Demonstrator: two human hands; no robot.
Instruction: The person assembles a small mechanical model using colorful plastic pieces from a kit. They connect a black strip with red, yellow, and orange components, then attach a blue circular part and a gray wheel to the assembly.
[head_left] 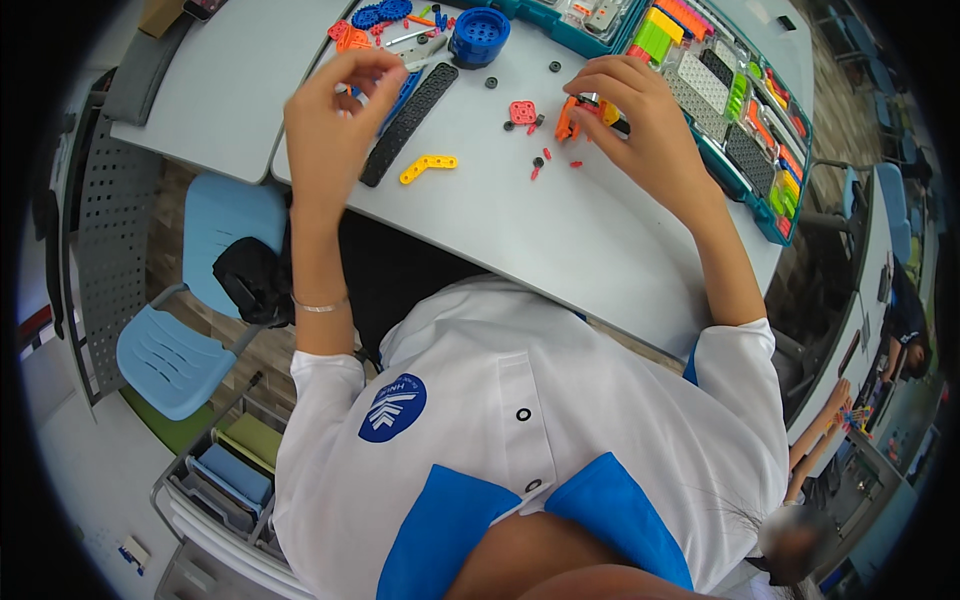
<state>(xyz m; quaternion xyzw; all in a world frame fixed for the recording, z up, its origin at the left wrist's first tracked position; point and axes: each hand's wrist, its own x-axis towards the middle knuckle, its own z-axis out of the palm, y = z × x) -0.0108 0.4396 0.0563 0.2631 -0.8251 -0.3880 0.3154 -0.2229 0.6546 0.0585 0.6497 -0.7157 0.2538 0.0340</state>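
My right hand (645, 125) is closed round a small orange building piece (567, 122) with black and yellow parts near it, just above the table. My left hand (335, 120) is raised over the table's left part, thumb and fingertips pinched together. Whatever is between them cannot be made out. Past those fingertips lies a pale whitish piece (428, 52). Partly under the left hand is a blue beam (402, 100), beside a long black studded beam (410, 125). A yellow angled beam (428, 168) lies nearer to me. Between my hands sits a red square piece (522, 112) among small pegs and black rings.
At the back stands a blue round tub-like piece (479, 38); left of it are blue gears (368, 16) and loose orange and red parts. An open teal case (745, 185) of sorted coloured parts fills the right side. Blue chairs (175, 360) stand left; other people sit far right.
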